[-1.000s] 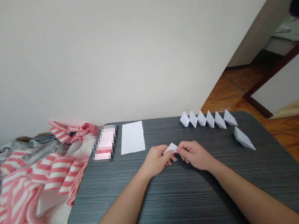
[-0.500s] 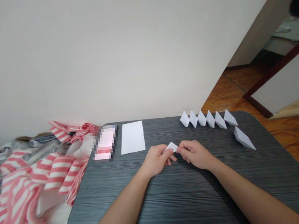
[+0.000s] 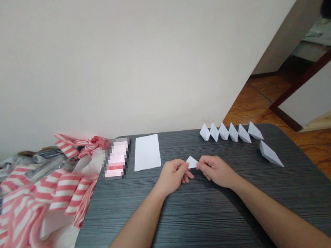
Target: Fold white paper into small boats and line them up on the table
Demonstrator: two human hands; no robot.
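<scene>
A small piece of folded white paper, its peak pointing away from me, is pinched between both hands above the dark table. My left hand is closed on its left corner, thumb on top, with the lower fingers partly spread beneath. On the right corner, my right hand grips with thumb and curled forefinger. Several folded paper boats stand in a row at the table's far right. One more paper boat lies nearer, to the right of my right hand.
White paper sheets lie flat left of centre on the dark table. Beside them is a pixelated pink item. Red-and-white striped cloth is heaped with bags off the table's left side. A wall rises behind the table.
My left thumb has drawn back slightly to the left along the folded paper, so more of its face shows. The rest stays as it was.
</scene>
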